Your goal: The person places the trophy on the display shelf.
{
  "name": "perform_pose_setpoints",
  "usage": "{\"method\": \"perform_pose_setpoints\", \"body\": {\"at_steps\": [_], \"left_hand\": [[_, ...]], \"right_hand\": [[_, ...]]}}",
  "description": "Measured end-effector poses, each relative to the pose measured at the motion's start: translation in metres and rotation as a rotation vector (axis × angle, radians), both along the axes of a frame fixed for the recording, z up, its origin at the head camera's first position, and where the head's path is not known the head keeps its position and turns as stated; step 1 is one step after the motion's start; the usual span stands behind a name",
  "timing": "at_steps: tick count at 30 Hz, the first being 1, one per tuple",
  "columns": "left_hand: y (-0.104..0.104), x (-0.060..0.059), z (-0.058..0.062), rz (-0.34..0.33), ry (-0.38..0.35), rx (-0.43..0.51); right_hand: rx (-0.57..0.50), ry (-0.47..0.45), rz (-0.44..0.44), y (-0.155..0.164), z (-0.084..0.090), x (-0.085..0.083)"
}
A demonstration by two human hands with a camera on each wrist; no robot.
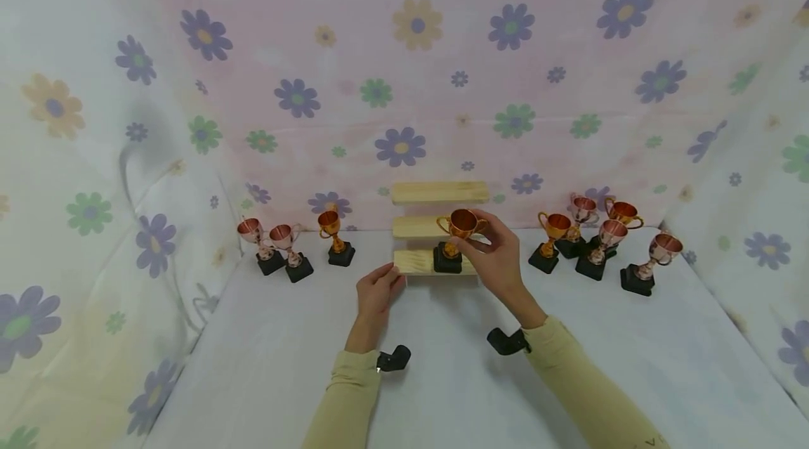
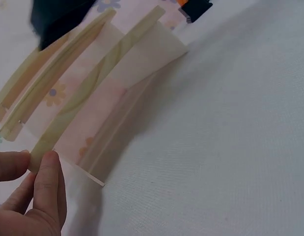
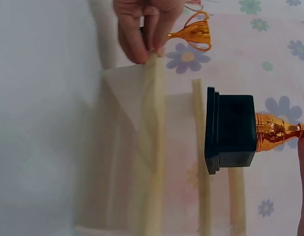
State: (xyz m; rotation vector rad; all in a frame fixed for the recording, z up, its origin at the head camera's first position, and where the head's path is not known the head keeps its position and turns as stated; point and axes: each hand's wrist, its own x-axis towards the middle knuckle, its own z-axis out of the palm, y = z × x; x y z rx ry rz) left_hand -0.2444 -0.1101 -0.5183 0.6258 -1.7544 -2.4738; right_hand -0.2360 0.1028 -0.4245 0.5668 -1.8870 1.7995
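My right hand (image 1: 499, 263) holds a small gold trophy cup (image 1: 463, 222) by its stem, in front of a three-tier display shelf (image 1: 440, 192) with wooden boards. In the right wrist view the trophy's black square base (image 3: 235, 130) hangs clear of the boards. With thumb and fingers, my left hand (image 1: 377, 292) pinches the left end of the lowest board (image 1: 413, 263). The left wrist view shows that pinch on the board (image 2: 93, 88) closely, along with the shelf's pale side panel. No trophy is seen standing on the boards.
Left of the shelf stand a gold trophy (image 1: 330, 228) and two rose-coloured ones (image 1: 284, 238). Several gold and rose-coloured trophies (image 1: 663, 250) are grouped on the right. A white cloth (image 1: 436, 379) covers the table, with flowered fabric (image 1: 417, 83) behind.
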Motion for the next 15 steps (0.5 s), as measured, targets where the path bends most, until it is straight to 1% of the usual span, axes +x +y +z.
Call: {"method": "perform_pose_setpoints", "body": {"at_steps": [3,6,10,13,15], "left_hand": [[0.000,0.001,0.000,0.011,0.006,-0.006],[0.002,0.002,-0.001,0.018,0.018,-0.017],[0.005,0.002,-0.001,0.018,0.030,-0.039],[0.004,0.002,-0.001,0.024,0.044,-0.042],[0.003,0.003,-0.001,0.029,0.048,-0.037]], "right_hand": [[-0.011,0.022,0.022,-0.009,0.004,-0.023],[-0.017,0.036,0.050,-0.016,0.018,-0.042],[0.002,0.039,0.094,-0.026,0.049,-0.059],[0.036,0.050,0.107,-0.035,0.071,-0.070],[0.059,0.050,0.105,-0.041,0.079,-0.080]]}}
